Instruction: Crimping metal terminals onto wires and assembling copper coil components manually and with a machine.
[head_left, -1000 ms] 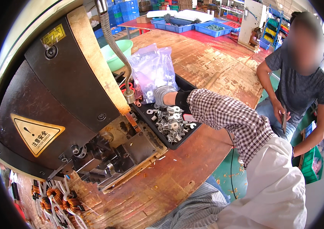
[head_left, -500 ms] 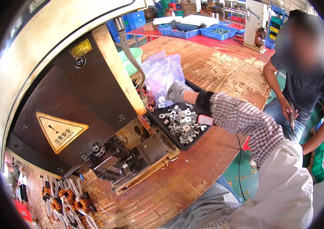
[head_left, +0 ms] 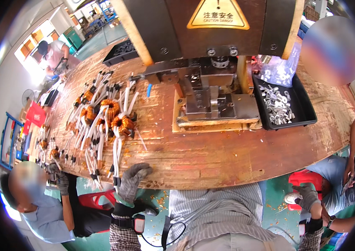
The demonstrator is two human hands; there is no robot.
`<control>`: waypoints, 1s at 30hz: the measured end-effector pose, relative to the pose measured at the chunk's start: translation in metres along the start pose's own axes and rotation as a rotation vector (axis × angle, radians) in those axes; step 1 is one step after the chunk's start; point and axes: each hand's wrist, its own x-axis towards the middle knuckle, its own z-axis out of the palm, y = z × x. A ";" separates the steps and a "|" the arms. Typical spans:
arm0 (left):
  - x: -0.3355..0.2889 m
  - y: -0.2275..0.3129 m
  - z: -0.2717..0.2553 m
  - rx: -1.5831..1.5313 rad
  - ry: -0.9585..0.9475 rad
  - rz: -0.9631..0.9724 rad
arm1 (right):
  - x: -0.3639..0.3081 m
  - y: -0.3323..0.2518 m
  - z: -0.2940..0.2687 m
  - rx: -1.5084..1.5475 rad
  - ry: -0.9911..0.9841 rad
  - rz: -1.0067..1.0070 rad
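Note:
My left hand [head_left: 132,182], in a grey glove, is at the table's front edge, its fingers bent loosely to the right and nothing visible in them. Beside it lie the black-sleeved ends of white leads [head_left: 117,157], which run from a copper-wound ring coil [head_left: 122,125]. More such coils [head_left: 87,113] are heaped on the left of the table. My gloved right hand [head_left: 308,195] hangs beyond the table's front edge at the right, fingers apart and no object visible in it. Ahead stands a press [head_left: 215,102] with a yellow warning triangle.
Right of the press, a black tray [head_left: 298,111] holds silver ring terminals [head_left: 275,106] and a clear plastic bag [head_left: 284,69]. A seated person with a red stool [head_left: 305,180] is close by my right hand. Another person [head_left: 48,217] sits at the left. A black bin [head_left: 121,52] stands behind.
My view has swung left and down toward the press and coils. My right hand has drawn back from the bag and tray to beyond the table edge. My left hand has come into view.

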 end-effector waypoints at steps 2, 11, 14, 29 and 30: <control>-0.005 0.007 -0.023 -0.021 -0.051 -0.026 | 0.004 0.005 0.011 0.333 0.051 0.168; 0.075 0.126 -0.100 0.699 0.342 0.284 | 0.035 -0.036 -0.014 0.256 0.729 -0.154; 0.105 0.080 -0.110 0.966 0.155 0.344 | 0.062 -0.084 -0.026 0.143 0.801 -0.373; 0.097 -0.005 -0.089 1.554 0.146 -0.554 | 0.123 -0.124 -0.006 0.428 0.942 -0.467; 0.097 -0.006 -0.089 1.531 0.193 -0.529 | 0.126 -0.121 -0.003 0.390 0.946 -0.498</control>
